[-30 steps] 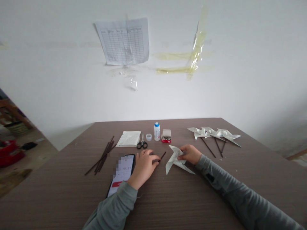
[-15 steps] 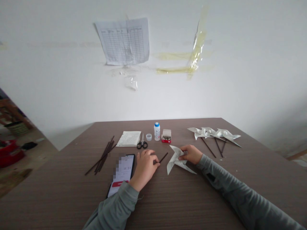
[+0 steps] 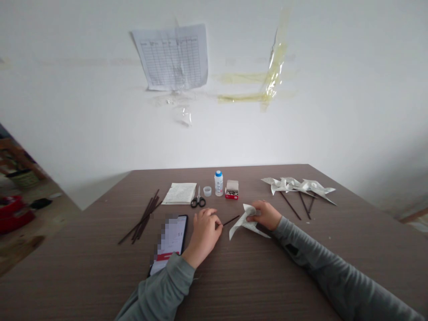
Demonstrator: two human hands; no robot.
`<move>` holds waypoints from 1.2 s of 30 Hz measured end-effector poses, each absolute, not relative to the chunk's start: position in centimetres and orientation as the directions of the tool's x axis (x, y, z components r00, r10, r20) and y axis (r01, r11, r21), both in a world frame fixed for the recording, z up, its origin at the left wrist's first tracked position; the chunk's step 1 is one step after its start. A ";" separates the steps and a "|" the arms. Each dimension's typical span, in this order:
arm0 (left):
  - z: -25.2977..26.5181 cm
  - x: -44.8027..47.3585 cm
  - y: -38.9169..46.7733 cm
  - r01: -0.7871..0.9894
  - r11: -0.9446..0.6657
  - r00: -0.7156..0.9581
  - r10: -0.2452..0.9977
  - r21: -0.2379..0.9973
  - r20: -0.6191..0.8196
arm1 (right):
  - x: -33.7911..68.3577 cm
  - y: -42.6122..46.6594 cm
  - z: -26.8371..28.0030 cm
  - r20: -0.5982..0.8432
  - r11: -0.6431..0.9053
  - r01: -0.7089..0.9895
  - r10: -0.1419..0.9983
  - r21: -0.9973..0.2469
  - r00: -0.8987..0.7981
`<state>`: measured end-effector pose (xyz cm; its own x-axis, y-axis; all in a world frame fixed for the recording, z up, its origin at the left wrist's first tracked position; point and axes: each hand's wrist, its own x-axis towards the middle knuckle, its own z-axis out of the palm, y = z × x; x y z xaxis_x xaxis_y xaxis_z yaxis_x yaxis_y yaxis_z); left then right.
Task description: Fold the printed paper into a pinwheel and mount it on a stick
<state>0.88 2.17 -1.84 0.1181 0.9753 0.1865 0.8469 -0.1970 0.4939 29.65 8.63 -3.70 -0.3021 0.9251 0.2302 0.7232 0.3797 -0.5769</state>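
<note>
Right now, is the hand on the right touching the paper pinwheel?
Touching. In the head view the right hand grips the folded paper pinwheel at its centre, fingers closed on the paper with no gap showing between them.

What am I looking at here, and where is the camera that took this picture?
There is no machine: the camera sits on a person's head and looks forward and down, so you see that person's own two arms in grey sleeves. The left hand pinches a thin dark stick. The right hand holds a folded paper pinwheel, and the stick's tip points at it. On the brown table lie a phone by the left wrist, a bundle of spare sticks, a stack of paper, scissors, a small white bottle, a little red box and finished pinwheels at the far right.
</note>
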 end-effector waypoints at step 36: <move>-4.3 -0.2 3.5 0.700 -0.399 0.178 0.901 0.592 0.396 | 30.7 9.1 -6.6 0.635 0.680 0.608 0.691 -0.410 -0.345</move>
